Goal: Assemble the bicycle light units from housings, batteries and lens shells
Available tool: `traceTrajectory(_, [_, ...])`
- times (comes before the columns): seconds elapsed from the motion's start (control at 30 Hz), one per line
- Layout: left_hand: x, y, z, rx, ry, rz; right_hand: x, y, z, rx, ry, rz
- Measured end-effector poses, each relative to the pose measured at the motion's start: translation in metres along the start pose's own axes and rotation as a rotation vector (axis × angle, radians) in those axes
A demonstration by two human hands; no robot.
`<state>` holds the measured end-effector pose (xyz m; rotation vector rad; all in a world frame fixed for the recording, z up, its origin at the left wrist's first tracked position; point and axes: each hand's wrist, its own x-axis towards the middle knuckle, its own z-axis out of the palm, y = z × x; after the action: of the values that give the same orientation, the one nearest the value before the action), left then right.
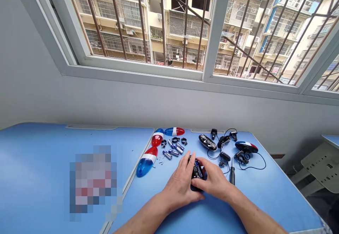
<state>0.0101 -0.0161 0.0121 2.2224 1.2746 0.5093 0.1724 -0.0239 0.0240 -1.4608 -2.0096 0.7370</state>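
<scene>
Both my hands meet near the middle of the table around a black light housing [197,170] with its inner side showing, partly covered by my fingers. My left hand [181,179] wraps its left side. On its right edge, my right hand [212,177] grips with thumb and fingers. Batteries [173,152] lie just beyond my left hand, beside black ring clamps [175,140]. Several small screws [160,159] are scattered left of them. To the right of my right hand lies a screwdriver [232,175] with a black handle.
Red, white and blue covers [147,161] line the left side. Back right are an open black housing [207,142], a covered light [246,146] and wired black parts [224,158]. A blurred patch [92,181] covers something on the adjoining blue table [34,177]. A barred window rises behind.
</scene>
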Motion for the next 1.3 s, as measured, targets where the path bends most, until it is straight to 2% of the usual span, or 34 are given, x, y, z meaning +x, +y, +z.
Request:
traceTrajectory(0.27, [0.000, -0.006, 0.004, -0.022, 0.029, 0.057, -0.001, 0.002, 0.002, -0.012, -0.009, -0.022])
traceTrajectory(0.37, [0.001, -0.008, 0.004, -0.043, 0.023, 0.057, -0.001, 0.005, 0.002, -0.012, 0.027, -0.055])
traceTrajectory(0.57, [0.004, -0.015, 0.008, -0.080, 0.037, 0.065, 0.003, 0.021, 0.001, 0.048, 0.272, -0.299])
traceTrajectory(0.77, [0.005, -0.017, 0.009, -0.104, 0.017, 0.048, 0.009, 0.035, 0.007, -0.066, 0.325, -0.474])
traceTrajectory(0.97, [0.004, -0.019, 0.009, -0.119, 0.015, 0.062, 0.009, 0.040, 0.011, -0.181, 0.344, -0.484])
traceTrajectory(1.3, [0.005, -0.021, 0.012, -0.132, 0.009, 0.074, 0.015, 0.043, 0.025, -0.131, 0.454, -0.511])
